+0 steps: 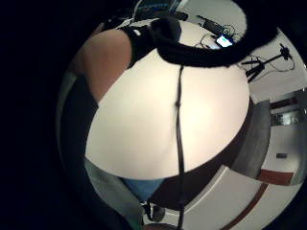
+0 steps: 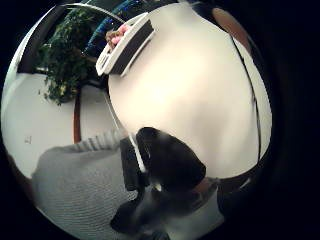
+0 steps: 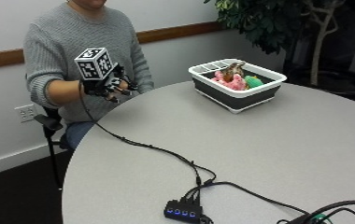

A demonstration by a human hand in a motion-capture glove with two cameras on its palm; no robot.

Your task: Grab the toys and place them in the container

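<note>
The toys point(image 3: 235, 77) are shown gathered inside the container point(image 3: 213, 88), a white-rimmed tub with dark walls that stands on the far right part of the round bench point(image 3: 227, 140), near a potted plant point(image 3: 271, 23). A pink piece, a green piece and a brown piece are seen heaped together above the rim. In the thumb side palm view the container point(image 2: 125, 47) is found at the far edge of the bench point(image 2: 190, 100), with pink toys point(image 2: 116, 36) visible within it. No toy is seen lying loose on the bench surface in any view; the little finger side palm view presents only bare bench point(image 1: 153, 124) beneath the hand.

The collecting step is judged to be complete or nearly so. If any toy were left outside the views, a reach across the bench toward it would be called for next; otherwise nothing further appears to be required.

The right hand point(image 3: 106, 86) is held raised at the near left edge of the bench, close to the person's chest and well apart from the container, with the forearm bent upward at the elbow. Its fingers point(image 3: 123, 87) are loosely curled and nothing is held between them. A cable point(image 3: 152, 147) is trailed from the hand across the bench to a small hub point(image 3: 181, 210) at the near edge.
</note>
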